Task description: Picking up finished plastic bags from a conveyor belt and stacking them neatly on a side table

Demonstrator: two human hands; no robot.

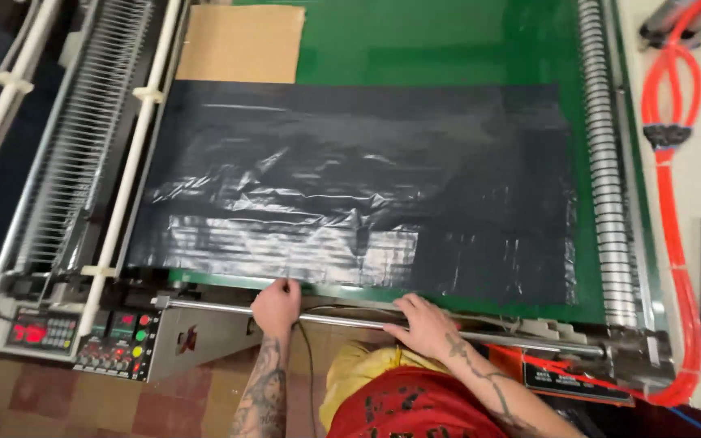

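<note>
- The black plastic sheet (pixel 350 186) lies flat and spread on the green conveyor belt (pixel 448 40) of a bag-making machine, covering most of it; this sheet serves as the landmark below.
- The left hand (pixel 276 304) sits at the sheet's near edge, left of its middle, with fingertips pinched as if taking hold of the film's rim; whether the grip really has the plastic cannot be told for sure.
- The right hand (pixel 425 324) rests just below the sheet's near edge, to the right of the left hand, fingers laid loosely over the steel rail (pixel 229 308), released and grasping nothing.
- Judged from this, the step in hand is taking up the sheet's near edge.
- The next move seems to call for a firm pinch with both hands along that edge, as thin film slips and clings easily.
- A piece of brown cardboard (pixel 241 45) lies beyond the sheet's far left corner.
- A control panel (pixel 83 332) with coloured buttons sits below the sheet's near left corner.
- Orange hoses (pixel 675 203) run well to the sheet's right.
</note>
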